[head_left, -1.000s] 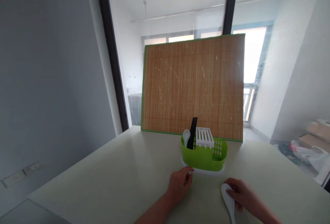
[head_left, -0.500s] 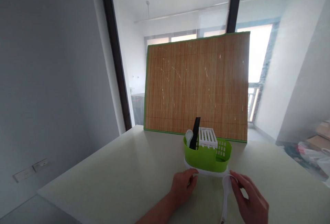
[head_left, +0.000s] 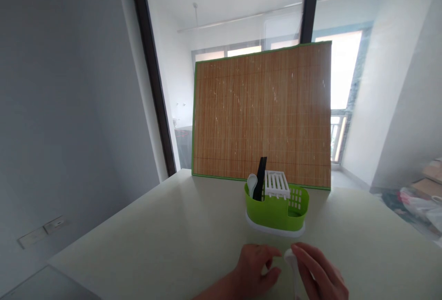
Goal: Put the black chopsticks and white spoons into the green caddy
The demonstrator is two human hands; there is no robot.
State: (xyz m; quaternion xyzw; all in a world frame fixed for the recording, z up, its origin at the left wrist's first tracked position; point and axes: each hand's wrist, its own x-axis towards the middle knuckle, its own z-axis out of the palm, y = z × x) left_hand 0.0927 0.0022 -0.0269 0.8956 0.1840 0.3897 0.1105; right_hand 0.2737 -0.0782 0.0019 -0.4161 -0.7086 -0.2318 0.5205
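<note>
My right hand (head_left: 321,272) grips a white long-handled spoon (head_left: 292,259) by its bowl end, fingers pressed together there; the handle runs down toward the bottom edge of the view. Just to the left, my left hand (head_left: 257,267) has its thumb and index finger apart with nothing between them, close to the spoon's bowl. Beyond both hands stands a green cutlery holder (head_left: 265,216) on a white base. In its left part are white spoons (head_left: 252,184) and black chopsticks (head_left: 260,178). A white slatted rack (head_left: 276,183) sits across its middle.
The holder stands on a pale table (head_left: 165,231). Behind it a bamboo mat (head_left: 262,115) with green edging stands upright. A grey wall (head_left: 69,106) with a socket plate is on the left; bags and boxes (head_left: 424,198) lie at the far right.
My right hand has drawn the spoon toward me and a little left, away from the holder's base. My left hand has left the base and moved right, near the spoon.
</note>
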